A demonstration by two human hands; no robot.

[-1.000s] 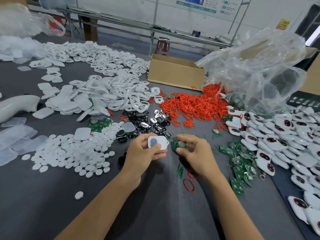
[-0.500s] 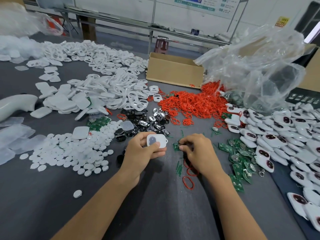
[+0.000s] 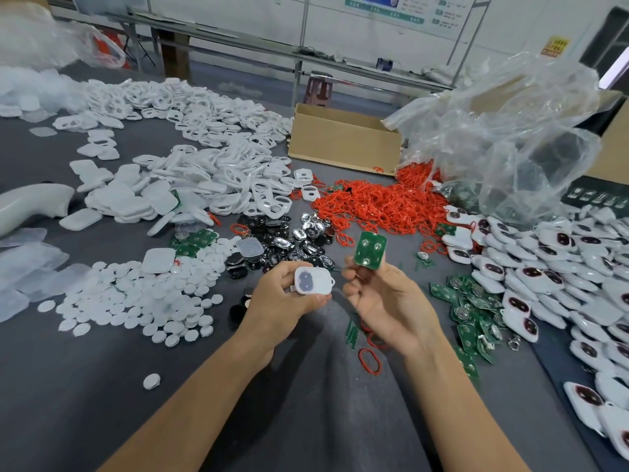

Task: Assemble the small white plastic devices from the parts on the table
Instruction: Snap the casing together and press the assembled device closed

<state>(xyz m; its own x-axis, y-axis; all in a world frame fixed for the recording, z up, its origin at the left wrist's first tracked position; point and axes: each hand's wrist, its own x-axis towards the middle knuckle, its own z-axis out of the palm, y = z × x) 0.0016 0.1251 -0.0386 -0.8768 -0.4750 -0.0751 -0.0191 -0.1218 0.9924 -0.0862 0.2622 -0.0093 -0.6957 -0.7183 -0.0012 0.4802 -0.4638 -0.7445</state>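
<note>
Shell (image 3: pixel 313 281), one, left hand (image 3: pixel 282 303); board (image 3: pixel 370 250), seemingly one, right hand (image 3: pixel 388 301).

1. The right hand (image 3: pixel 391 301), which was knuckles-up with its fingers down on the surface (image 3: pixel 102 403), has lifted and turned palm-up.
2. The green board (image 3: pixel 370 250) has come off the surface and now stands upright, pinched in the fingertips, beside the white shell (image 3: pixel 312 281).

Shell (image 3: pixel 313 281): white, two grey patches
Circuit board (image 3: pixel 370 250): green, silver pads
Rings (image 3: pixel 381 202): red
Table (image 3: pixel 85 386): dark grey
</note>
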